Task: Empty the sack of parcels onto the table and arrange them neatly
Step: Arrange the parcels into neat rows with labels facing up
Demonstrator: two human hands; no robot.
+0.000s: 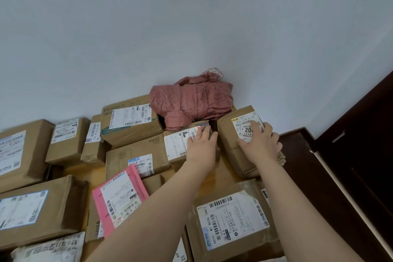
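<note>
The pink woven sack lies crumpled at the far edge of the table, against the white wall, its long axis running left to right and its frayed threads sticking up at the back. Just in front of it sit 2 parcels. The left hand rests on the small labelled box, which lies roughly crosswise; its fingers are stretched nearly straight over the top, holding nothing. The right hand lies flat on the paper-wrapped parcel, fingers spread across its label and uncurled; this parcel's long axis runs away from the person, its near end angled right. Around them lie a HYNAUT carton, a pink mailer and a large taped parcel.
</note>
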